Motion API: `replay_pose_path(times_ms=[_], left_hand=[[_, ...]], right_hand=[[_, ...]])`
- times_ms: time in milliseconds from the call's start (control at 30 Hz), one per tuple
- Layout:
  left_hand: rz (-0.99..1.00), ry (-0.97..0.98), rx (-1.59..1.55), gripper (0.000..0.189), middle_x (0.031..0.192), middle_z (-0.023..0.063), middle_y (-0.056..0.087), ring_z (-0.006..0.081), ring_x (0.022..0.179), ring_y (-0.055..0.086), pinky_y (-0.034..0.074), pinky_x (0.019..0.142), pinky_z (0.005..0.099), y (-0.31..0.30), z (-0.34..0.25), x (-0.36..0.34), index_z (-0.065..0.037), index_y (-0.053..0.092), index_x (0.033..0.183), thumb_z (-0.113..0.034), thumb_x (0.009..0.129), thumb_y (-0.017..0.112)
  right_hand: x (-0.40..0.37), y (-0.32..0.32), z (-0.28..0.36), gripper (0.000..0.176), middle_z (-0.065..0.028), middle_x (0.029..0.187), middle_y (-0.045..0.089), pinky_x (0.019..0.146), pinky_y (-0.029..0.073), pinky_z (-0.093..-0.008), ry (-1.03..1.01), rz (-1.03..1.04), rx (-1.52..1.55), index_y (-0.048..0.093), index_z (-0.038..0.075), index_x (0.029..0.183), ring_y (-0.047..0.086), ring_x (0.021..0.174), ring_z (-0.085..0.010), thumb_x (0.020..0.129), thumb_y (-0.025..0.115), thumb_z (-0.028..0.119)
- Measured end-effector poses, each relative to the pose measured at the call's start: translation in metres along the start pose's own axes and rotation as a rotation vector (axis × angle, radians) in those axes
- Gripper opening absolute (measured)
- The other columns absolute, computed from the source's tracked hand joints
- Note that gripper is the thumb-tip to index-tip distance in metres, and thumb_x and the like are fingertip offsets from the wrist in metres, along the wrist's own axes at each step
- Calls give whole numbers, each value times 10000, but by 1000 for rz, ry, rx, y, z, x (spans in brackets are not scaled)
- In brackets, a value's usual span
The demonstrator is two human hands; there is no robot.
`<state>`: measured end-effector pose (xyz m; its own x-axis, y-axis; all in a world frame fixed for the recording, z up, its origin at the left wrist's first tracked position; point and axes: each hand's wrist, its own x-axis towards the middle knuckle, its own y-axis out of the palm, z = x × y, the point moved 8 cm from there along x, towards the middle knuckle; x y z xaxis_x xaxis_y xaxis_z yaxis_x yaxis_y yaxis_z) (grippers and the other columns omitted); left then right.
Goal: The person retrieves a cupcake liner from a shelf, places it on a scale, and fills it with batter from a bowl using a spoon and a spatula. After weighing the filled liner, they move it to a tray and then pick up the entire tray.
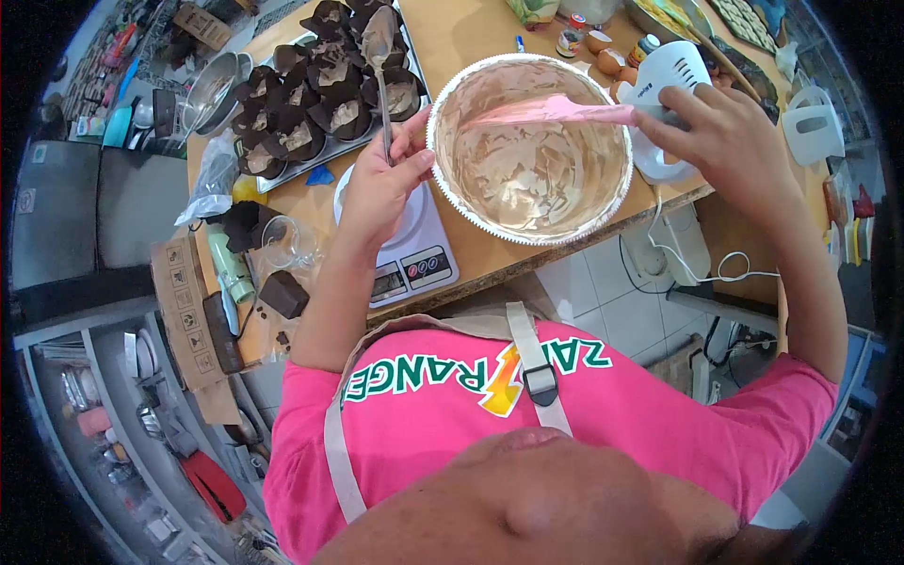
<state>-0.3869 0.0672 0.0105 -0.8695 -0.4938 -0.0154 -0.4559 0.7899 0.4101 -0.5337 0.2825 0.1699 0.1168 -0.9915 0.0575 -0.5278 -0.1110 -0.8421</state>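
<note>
My left hand point(381, 193) is closed around a metal spoon point(380, 71) standing upright with batter on its head, and its fingers also grip the rim of a white bowl point(435, 179). Brown batter smears coat the bowl's inside; it is tilted toward me. In my right hand point(720, 141) is a pink spatula point(551, 110), its blade reaching across the bowl's inner wall. Below my left hand sits a white kitchen scale point(414, 240). Dark paper cups point(297, 139), several with batter in them, stand on a metal tray point(325, 151) at the left.
A white hand mixer point(664, 80) is behind my right hand, its cord point(697, 276) hanging past the table edge. Eggshells point(610, 62) and small jars point(569, 42) lie at the back. A clear plastic cup point(285, 243) and a green bottle point(229, 264) are at the left.
</note>
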Motion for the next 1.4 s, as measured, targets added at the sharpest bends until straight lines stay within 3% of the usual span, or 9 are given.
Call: replay_pose_path(times_ms=[67,200,267,900,1067,1100,1200,1233,1400], left_hand=[[-13,-44,34,299,1427,144,440,133,1031,529,467,831,308,0,0,-1,-125,346,776,43,867,577],[12,-34,48,299,1417,141,453,129,1005,529,467,824,306,-1,-1,0,-122,344,775,37,868,580],[5,-43,63,306,1416,145,450,119,950,523,466,806,300,1,-2,-1,-126,342,772,36,866,584],[-6,-21,43,318,1434,155,422,87,891,486,463,795,273,-1,1,-1,-138,339,768,49,858,581],[-7,-19,4,321,1434,154,422,90,891,485,462,800,269,0,1,-2,-137,337,769,49,857,584],[-6,-23,6,321,1434,154,422,90,891,485,462,800,269,0,2,-2,-137,337,769,49,857,584],[-10,-28,-8,323,1440,150,413,90,893,484,464,813,273,0,3,-3,-136,335,775,50,858,586],[-17,-28,-23,325,1441,149,410,92,906,489,464,820,274,0,3,-3,-137,334,778,50,860,587],[-10,-24,-54,326,1444,151,399,105,943,513,490,829,294,1,4,-5,-138,330,788,53,866,582]], right_hand=[[4,3,7,411,3,1011,543,702,494,-303,-35,18,-113,554,228,1122,586,868,-156,726,641,166],[8,4,14,456,26,1030,548,696,479,-304,-72,-37,-110,563,199,1153,555,854,-160,709,639,130],[11,6,20,367,15,1024,541,686,493,-287,-69,-9,-138,559,210,1101,578,878,-148,742,629,179],[25,-3,13,283,3,962,579,682,502,-318,59,116,-1,622,178,1044,612,827,-179,765,615,132],[36,14,-18,248,-103,877,657,761,506,-412,246,313,411,668,117,999,645,876,-285,752,684,114],[36,23,-28,311,-130,871,655,779,502,-418,355,420,491,665,96,1041,643,880,-296,737,720,136],[41,31,-39,296,-109,910,659,771,492,-397,230,365,683,646,54,1076,638,819,-297,785,687,91],[34,50,-44,288,-103,871,650,712,506,-362,410,595,725,635,28,1090,641,750,-247,816,678,105],[25,50,-46,252,-84,802,630,542,498,-291,496,654,861,637,28,1079,618,617,-156,835,658,89]])
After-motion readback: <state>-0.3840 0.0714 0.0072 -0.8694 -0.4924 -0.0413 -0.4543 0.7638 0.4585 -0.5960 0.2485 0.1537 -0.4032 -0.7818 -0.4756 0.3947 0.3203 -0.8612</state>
